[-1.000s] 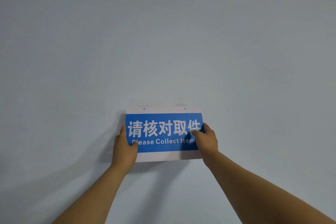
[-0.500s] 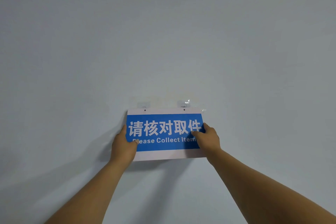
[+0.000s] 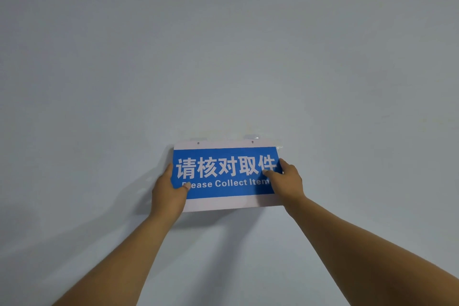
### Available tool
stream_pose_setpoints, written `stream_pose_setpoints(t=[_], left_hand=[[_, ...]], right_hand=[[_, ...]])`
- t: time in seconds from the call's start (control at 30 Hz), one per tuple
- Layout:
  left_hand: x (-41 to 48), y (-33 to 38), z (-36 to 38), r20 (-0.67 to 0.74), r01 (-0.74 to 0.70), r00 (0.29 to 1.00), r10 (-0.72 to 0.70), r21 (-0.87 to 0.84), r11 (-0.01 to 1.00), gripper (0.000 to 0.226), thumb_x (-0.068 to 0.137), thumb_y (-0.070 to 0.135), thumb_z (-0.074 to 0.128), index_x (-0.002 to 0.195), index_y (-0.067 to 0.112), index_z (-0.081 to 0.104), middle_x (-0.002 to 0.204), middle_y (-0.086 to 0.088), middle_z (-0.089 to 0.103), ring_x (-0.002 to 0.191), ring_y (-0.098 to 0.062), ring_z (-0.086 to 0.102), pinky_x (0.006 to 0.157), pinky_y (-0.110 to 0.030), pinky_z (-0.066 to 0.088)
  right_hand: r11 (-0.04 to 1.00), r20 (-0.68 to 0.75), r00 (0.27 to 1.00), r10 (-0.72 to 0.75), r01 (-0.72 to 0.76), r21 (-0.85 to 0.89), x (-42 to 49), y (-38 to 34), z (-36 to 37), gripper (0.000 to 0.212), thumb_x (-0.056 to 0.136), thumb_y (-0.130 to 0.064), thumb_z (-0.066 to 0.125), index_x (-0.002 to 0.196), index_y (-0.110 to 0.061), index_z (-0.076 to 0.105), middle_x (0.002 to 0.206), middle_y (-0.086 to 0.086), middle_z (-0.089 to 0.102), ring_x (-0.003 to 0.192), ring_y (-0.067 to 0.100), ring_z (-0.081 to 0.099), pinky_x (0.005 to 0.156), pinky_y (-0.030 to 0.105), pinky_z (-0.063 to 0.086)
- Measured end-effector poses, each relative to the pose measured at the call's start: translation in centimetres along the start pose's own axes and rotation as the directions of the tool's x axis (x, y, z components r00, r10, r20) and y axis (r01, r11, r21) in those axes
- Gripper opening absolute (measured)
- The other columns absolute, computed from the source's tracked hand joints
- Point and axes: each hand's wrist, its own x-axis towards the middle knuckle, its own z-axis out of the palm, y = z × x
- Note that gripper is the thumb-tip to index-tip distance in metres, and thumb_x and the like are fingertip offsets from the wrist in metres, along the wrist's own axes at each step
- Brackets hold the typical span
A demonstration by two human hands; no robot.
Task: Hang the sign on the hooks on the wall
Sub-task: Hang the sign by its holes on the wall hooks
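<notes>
While you face the plain pale grey-blue painted wall, both of your bare arms reach up and forward to a flat rectangular sign held between your hands. It has a blue printed panel with white top and bottom bands, large white Chinese characters, and the English words "Please Collect Item" partly covered by your thumbs.

Your left hand is closed around the sign's lower left edge, thumb pressed on the blue front and fingers hidden behind the board. Your right hand grips the right edge a little higher, thumb lying across the last character, fingers wrapped around the side.

Above your hands, the white top band shows two small round holes, one towards each hand. Just above each hole, a small clear adhesive hook pad sits on the wall, its top peeking over the sign's upper edge. Whether the hooks pass through the holes cannot be told. A scrap of clear film sticks out at the corner above your right hand. The sign lies close against the wall, tilted slightly, and throws a soft shadow below your wrists.
</notes>
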Motion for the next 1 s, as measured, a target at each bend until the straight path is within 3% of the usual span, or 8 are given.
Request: stream_pose_setpoints(t=[0.17,0.3,0.47,0.77,1.0], left_hand=[[0.3,0.8,0.2,0.023,0.045,0.999,-0.045,0.001,0.999,0.046,0.092,-0.003,0.062,0.123,0.029,0.061,0.097,0.01,0.07,0.095,-0.025,0.069,0.085,-0.038,0.057],[0.1,0.5,0.3,0.041,0.059,0.997,-0.059,0.015,0.998,0.041,0.09,-0.003,0.063,0.113,0.031,0.061,0.095,0.01,0.071,0.093,-0.025,0.071,0.082,-0.037,0.058],[-0.5,0.3,0.4,0.046,0.067,0.996,-0.07,0.056,0.996,0.041,0.091,-0.002,0.063,0.125,0.022,0.063,0.108,-0.001,0.071,0.097,-0.027,0.069,0.083,-0.036,0.055],[-0.8,0.5,0.2,0.002,-0.012,1.0,0.012,0.17,0.985,0.046,0.092,0.0,0.062,0.134,0.019,0.061,0.112,0.003,0.068,0.096,-0.019,0.062,0.081,-0.031,0.05],[1.3,0.8,-0.4,0.064,0.001,0.998,-0.016,0.233,0.972,0.039,0.092,0.003,0.063,0.129,0.016,0.064,0.107,-0.001,0.071,0.09,-0.021,0.066,0.061,-0.023,0.049]], right_hand=[[0.995,0.04,0.996,0.084,-0.082,-0.064,0.7,-0.1,-0.1,0.025,0.087,-0.021,0.067,0.112,-0.014,0.065,0.115,0.006,0.071,0.101,0.027,0.068,0.085,0.042,0.058],[0.99,0.039,0.994,0.098,-0.094,-0.107,0.2,0.6,-0.4,0.027,0.09,-0.022,0.067,0.115,-0.012,0.063,0.117,0.006,0.069,0.102,0.027,0.067,0.085,0.04,0.058],[0.988,0.044,0.996,0.081,-0.074,-0.138,-0.1,0.7,-0.7,0.028,0.091,-0.024,0.066,0.116,-0.012,0.061,0.12,0.007,0.068,0.102,0.027,0.067,0.08,0.035,0.055],[0.99,0.102,0.992,0.067,-0.053,-0.131,-0.2,1.2,-0.2,0.031,0.092,-0.028,0.068,0.119,-0.015,0.06,0.124,0.006,0.067,0.106,0.027,0.066,0.086,0.04,0.057],[0.996,0.113,0.991,0.067,-0.06,-0.06,-0.1,1.3,0.1,0.033,0.093,-0.028,0.068,0.124,-0.018,0.061,0.121,0.004,0.067,0.101,0.025,0.064,0.083,0.038,0.054]])
